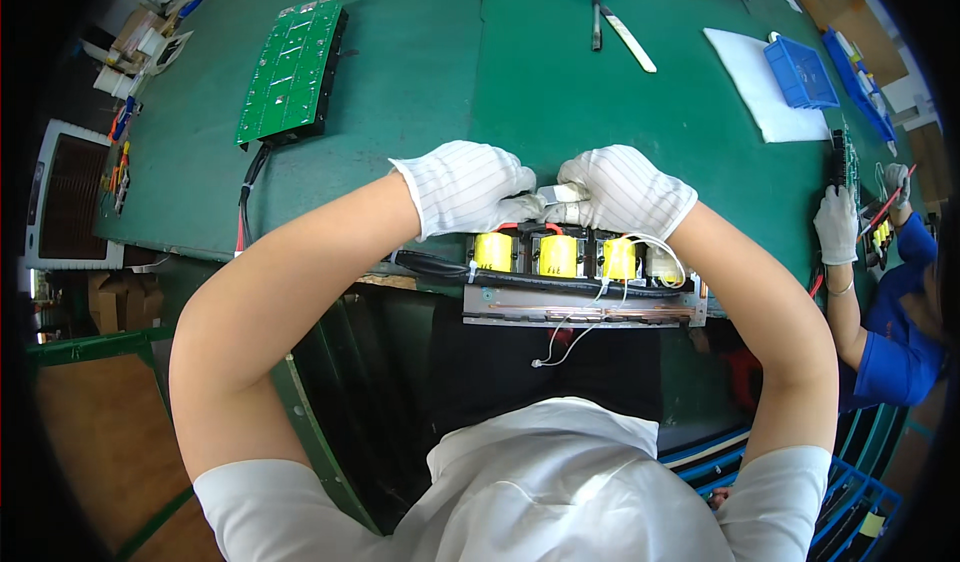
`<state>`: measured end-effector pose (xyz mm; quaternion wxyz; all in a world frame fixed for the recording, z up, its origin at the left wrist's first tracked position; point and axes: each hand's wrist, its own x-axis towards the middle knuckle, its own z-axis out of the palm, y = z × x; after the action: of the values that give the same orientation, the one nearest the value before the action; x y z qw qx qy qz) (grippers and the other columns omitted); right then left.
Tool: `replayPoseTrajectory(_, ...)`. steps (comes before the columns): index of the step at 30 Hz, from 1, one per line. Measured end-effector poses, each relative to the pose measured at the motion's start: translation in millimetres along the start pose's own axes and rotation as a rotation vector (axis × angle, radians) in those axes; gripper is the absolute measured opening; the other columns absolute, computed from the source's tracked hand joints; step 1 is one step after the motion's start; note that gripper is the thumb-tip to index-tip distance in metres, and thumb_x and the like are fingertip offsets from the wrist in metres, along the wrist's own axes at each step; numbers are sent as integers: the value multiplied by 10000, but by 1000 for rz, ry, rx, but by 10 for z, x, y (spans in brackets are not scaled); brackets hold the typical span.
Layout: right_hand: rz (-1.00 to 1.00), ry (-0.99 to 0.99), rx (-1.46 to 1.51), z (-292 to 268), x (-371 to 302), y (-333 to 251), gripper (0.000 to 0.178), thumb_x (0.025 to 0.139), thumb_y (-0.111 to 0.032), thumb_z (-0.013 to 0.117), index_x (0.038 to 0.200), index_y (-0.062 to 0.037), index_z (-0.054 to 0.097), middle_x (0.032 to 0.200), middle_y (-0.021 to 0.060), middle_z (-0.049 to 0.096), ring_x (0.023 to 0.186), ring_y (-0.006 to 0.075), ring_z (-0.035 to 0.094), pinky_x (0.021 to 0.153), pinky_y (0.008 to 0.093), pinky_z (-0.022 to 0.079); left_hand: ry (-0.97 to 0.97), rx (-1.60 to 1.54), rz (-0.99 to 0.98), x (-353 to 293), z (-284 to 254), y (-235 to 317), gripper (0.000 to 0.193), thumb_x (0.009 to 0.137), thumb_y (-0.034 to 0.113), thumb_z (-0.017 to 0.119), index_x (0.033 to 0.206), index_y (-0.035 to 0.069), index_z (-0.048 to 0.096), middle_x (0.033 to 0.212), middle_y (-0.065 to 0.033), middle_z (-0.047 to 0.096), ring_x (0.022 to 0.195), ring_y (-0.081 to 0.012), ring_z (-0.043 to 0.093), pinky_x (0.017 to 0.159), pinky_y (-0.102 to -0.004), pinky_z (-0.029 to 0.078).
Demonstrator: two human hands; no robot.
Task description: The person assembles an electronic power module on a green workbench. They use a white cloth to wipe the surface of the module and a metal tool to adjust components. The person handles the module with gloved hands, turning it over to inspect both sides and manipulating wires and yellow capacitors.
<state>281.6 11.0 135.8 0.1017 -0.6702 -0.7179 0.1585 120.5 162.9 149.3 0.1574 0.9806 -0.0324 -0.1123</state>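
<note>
My left hand (470, 188), in a white striped glove, is closed with its fingertips pressed together just beyond the electronic assembly. My right hand (632, 194), gloved the same way, is closed opposite it, the fingertips of both nearly meeting. A small whitish flat strip (560, 194) shows between them, gripped by my right fingers; what my left fingers hold is hidden. Nearer to me lies the electronic assembly (580, 307), with several yellow-wrapped transformers (557, 256), red wires, a black cable bundle (430, 265) and a metal plate. A thin white wire (566, 340) hangs over its near edge.
On the green table (420, 92) a green circuit board (293, 70) with a black cable lies at far left. A black pen (597, 24) and a white-handled tool (630, 42) lie beyond my hands. At right are a blue bin (800, 74) on white foam and a co-worker's gloved hand (836, 226).
</note>
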Motion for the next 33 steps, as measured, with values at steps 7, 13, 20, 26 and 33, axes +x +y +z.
replayPoseTrajectory(7, -9, 61, -9, -16, -15, -48, 485, 834, -501, 602, 788, -19, 640, 704, 174, 625, 698, 359, 624, 617, 438, 490, -39, 47, 94, 18, -40, -49, 337, 856, 384, 549, 860, 59, 635, 803, -150, 621, 754, -345, 622, 648, -433, 509)
replayPoseTrajectory(13, -7, 24, 18, -76, -16, -87, 379, 806, -396, 660, 740, -25, 621, 647, 182, 593, 641, 383, 590, 570, 438, 469, -94, 79, 110, 96, -34, -49, 305, 837, 352, 543, 806, 55, 603, 751, -152, 611, 717, -350, 618, 632, -438, 504)
replayPoseTrajectory(20, -11, -28, 7, -58, 20, -48, 365, 818, -405, 644, 780, -42, 637, 680, 169, 618, 671, 363, 612, 615, 436, 491, -131, 49, 97, 132, -17, -55, 254, 827, 310, 553, 856, 63, 602, 751, -154, 615, 721, -352, 618, 637, -442, 504)
replayPoseTrajectory(26, -12, -26, -8, -63, 49, -27, 383, 826, -407, 638, 781, -26, 628, 688, 174, 619, 674, 371, 609, 613, 443, 489, -93, 69, 162, 162, 43, -154, 241, 823, 299, 577, 846, 59, 593, 740, -155, 608, 716, -357, 610, 636, -439, 497)
replayPoseTrajectory(33, 31, 9, 6, 21, 51, 46, 381, 812, -395, 659, 794, -17, 615, 688, 178, 612, 674, 370, 605, 606, 433, 485, -10, -14, 207, 150, 43, -217, 200, 812, 239, 601, 835, 40, 599, 735, -155, 601, 721, -360, 595, 639, -443, 481)
